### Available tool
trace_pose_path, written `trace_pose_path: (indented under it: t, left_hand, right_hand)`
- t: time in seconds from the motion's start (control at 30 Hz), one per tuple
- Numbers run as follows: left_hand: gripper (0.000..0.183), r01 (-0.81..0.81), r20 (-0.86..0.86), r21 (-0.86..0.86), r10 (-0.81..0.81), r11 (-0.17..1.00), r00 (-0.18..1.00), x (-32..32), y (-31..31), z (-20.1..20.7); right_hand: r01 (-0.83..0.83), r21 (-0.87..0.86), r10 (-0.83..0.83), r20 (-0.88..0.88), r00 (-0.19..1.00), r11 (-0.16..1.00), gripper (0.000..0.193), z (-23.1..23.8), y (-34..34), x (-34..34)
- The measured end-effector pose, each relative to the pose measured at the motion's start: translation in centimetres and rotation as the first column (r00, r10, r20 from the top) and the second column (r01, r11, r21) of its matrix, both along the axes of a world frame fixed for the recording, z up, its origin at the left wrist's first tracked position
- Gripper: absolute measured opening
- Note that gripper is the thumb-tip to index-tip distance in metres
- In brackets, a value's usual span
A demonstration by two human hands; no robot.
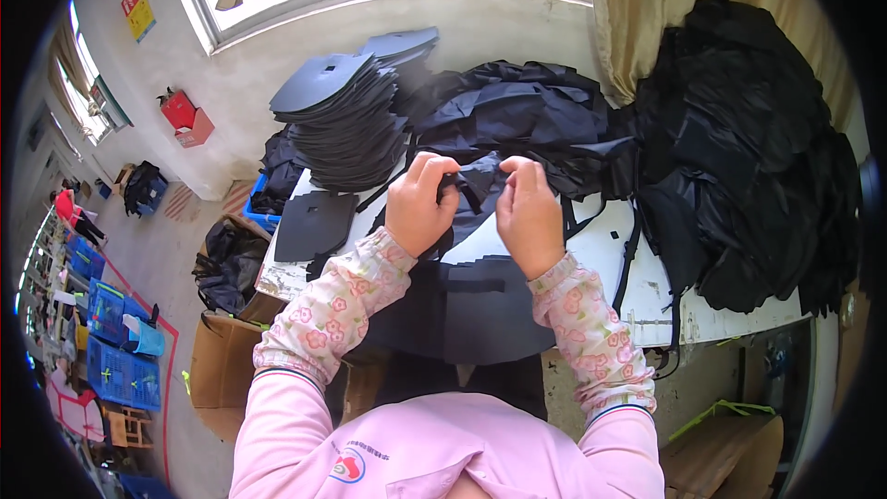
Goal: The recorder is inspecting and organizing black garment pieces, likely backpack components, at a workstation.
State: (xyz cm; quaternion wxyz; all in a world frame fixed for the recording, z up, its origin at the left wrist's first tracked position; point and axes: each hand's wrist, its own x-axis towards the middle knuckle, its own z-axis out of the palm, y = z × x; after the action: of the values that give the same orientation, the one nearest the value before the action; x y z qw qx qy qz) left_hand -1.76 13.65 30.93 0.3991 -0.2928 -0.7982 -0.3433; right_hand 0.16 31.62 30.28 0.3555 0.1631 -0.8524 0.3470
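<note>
My left hand (pixel 421 205) and my right hand (pixel 530 218) are raised above the white table (pixel 601 263), a short way apart. Each pinches an edge of a thin black fabric piece (pixel 479 187), which spans the gap between them and hangs down. Its lower part merges with the dark cloth behind. Below my wrists, flat dark panels (pixel 494 314) lie overlapping and stick out over the near table edge. A single dark panel (pixel 312 226) rests to the left of my left hand.
A tall stack of dark-grey panels (pixel 337 129) stands at the back left. Black fabric (pixel 517 111) is heaped behind my hands, and a larger black heap (pixel 739 166) fills the right side. Left of the table are a cardboard box (pixel 222 374) and a blue crate (pixel 262 218).
</note>
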Motion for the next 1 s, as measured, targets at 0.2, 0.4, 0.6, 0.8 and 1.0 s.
trace_pose_path:
  t: [0.2,0.4,0.6,0.8,1.0]
  left_hand:
    - [0.033,-0.053,-0.064,0.041,0.056,0.998,0.996,-0.3,-1.6,0.2]
    - [0.034,0.043,0.0,0.099,-0.043,0.994,0.999,0.3,-1.4,1.0]
    - [0.036,0.012,-0.005,0.13,-0.011,0.991,1.0,2.0,-1.7,0.4]
    - [0.049,0.088,0.156,-0.036,-0.081,0.996,0.984,1.0,-1.0,-0.1]
    - [0.046,-0.177,0.036,-0.168,0.186,0.97,0.982,-0.4,-7.4,-1.2]
  right_hand:
    - [-0.201,-0.224,0.232,0.122,0.965,0.954,0.032,2.0,-0.6,2.2]
    - [-0.242,-0.273,0.252,0.001,0.968,0.931,0.044,0.0,-2.9,1.3]
    - [-0.234,-0.211,0.229,-0.048,0.972,0.949,0.039,1.4,-3.4,1.7]
    - [-0.227,-0.066,0.222,-0.068,0.973,0.972,0.04,1.9,-0.9,2.6]
    - [-0.335,0.203,0.295,0.204,0.934,0.92,0.044,3.6,-0.4,5.7]
